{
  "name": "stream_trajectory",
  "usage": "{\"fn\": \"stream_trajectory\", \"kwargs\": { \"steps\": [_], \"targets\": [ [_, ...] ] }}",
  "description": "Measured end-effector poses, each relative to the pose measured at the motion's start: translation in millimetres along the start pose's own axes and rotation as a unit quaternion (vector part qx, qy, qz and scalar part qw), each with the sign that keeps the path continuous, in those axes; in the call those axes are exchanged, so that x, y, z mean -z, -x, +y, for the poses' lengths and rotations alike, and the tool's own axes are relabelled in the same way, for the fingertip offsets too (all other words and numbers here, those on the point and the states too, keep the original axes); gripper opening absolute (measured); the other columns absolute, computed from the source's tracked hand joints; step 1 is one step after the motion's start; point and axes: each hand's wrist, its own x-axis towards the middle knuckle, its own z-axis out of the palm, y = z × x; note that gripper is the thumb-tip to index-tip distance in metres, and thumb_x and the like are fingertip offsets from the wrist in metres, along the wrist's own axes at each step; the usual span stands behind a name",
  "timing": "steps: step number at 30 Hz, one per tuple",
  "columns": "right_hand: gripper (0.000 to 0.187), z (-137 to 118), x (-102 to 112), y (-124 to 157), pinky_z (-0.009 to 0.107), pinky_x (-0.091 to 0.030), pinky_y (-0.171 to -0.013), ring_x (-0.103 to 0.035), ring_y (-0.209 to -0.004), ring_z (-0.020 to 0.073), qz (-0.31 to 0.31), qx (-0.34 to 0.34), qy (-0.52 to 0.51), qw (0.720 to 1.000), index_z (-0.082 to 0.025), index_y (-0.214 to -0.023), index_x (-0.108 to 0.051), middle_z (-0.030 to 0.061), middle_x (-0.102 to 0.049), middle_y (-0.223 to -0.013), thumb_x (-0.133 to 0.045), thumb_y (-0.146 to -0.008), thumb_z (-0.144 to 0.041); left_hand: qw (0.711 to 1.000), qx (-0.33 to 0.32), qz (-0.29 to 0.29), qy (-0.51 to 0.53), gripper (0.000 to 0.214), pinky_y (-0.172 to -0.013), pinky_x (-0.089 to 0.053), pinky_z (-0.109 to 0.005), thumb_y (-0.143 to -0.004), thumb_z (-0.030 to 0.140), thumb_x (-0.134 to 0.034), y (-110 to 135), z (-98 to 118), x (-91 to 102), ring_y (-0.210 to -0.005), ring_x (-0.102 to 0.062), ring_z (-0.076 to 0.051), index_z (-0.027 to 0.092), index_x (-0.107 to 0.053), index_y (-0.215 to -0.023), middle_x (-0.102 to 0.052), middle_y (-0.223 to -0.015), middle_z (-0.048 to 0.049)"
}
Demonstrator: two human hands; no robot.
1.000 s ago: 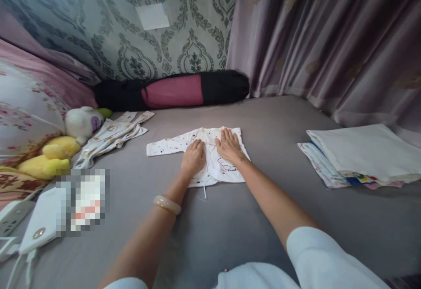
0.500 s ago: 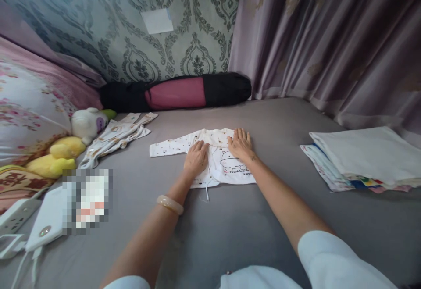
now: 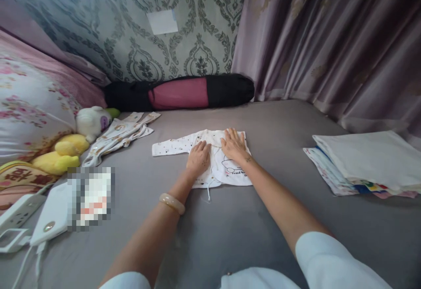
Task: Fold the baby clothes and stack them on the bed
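A small white baby shirt (image 3: 215,175) with a dotted print and a cartoon car drawing lies flat on the grey bed sheet (image 3: 138,210). One of its sleeves stretches out to the left; the right sleeve does not show sticking out. My left hand (image 3: 199,157) rests palm down on the left half of the shirt, its fingers extended. My right hand (image 3: 234,145) presses flat near the shirt's top right, fingers spread, covering part of the drawing. A tie string hangs from the lower hem.
Another printed baby garment (image 3: 121,133) lies at the left beside plush toys (image 3: 70,146). A stack of folded cloths (image 3: 365,157) sits at the right. Toward the wall is a black and pink long bag (image 3: 179,92). A power strip (image 3: 21,212) and white charger (image 3: 54,212) lie front left.
My right hand has slid slightly left across the shirt, uncovering its right upper edge. The left hand stays on the shirt. The whole view has shifted a little.
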Motion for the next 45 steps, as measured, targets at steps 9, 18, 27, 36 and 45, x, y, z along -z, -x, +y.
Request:
{"fn": "stream_trajectory", "kwargs": {
  "steps": [9, 18, 27, 36, 45],
  "targets": [
    [0.059, -47, -14, -4, 0.045, -0.006, -0.12, -0.016, -0.148, 0.0223, -0.053, 0.077, -0.064, 0.994, -0.009, -0.152, -0.028, 0.0086, -0.024, -0.16, -0.02, -0.099, -0.033, 0.983, -0.006, 0.041, 0.177, 0.035, -0.103, -0.045, -0.036, -0.086, 0.009, -0.039, -6, -26, 21.8, -0.115, -0.058, -0.021, 0.017, -0.061, -0.112, -0.063, -0.12, -0.0122],
    [0.059, -58, -14, -9, 0.045, -0.007, -0.12, -0.02, -0.146, 0.0256, -0.007, 0.111, -0.054, 0.992, -0.001, -0.148, -0.035, 0.0147, -0.029, -0.157, -0.023, -0.098, -0.03, 0.934, 0.337, 0.108, -0.044, 0.034, -0.098, -0.042, -0.045, -0.087, 0.026, -0.047, 18, -85, 61.0, -0.113, -0.055, -0.033, 0.011, -0.061, -0.114, -0.062, -0.113, -0.0199],
    [0.062, -90, -26, -19, 0.041, -0.01, -0.119, -0.021, -0.146, 0.024, -0.024, 0.132, -0.076, 0.988, -0.003, -0.15, -0.031, 0.0141, -0.027, -0.158, -0.024, -0.099, -0.036, 0.894, 0.446, 0.013, -0.051, 0.05, -0.092, -0.044, -0.042, -0.08, 0.041, -0.059, 18, -117, 70.9, -0.113, -0.057, -0.038, 0.003, -0.058, -0.114, -0.062, -0.115, -0.0269],
    [0.067, -92, -32, -18, 0.042, -0.004, -0.119, -0.015, -0.148, 0.0246, -0.042, 0.099, -0.054, 0.993, 0.0, -0.151, -0.026, 0.0153, -0.022, -0.159, -0.023, -0.099, -0.043, 0.795, 0.556, 0.045, 0.239, 0.017, -0.049, -0.036, -0.026, -0.055, 0.019, -0.074, 8, -132, 85.7, -0.055, -0.058, -0.021, 0.02, -0.057, -0.059, -0.05, -0.046, 0.0012],
    [0.064, -94, -28, -17, 0.042, -0.004, -0.119, -0.013, -0.148, 0.0234, -0.06, 0.089, -0.046, 0.993, -0.007, -0.153, -0.025, 0.0142, -0.021, -0.16, -0.024, -0.099, -0.041, 0.738, 0.502, 0.182, 0.412, 0.014, -0.055, -0.05, -0.028, -0.064, 0.012, -0.062, 0, -139, 87.2, -0.053, -0.056, -0.015, 0.018, -0.05, -0.067, -0.051, -0.05, 0.003]
  ]
}}
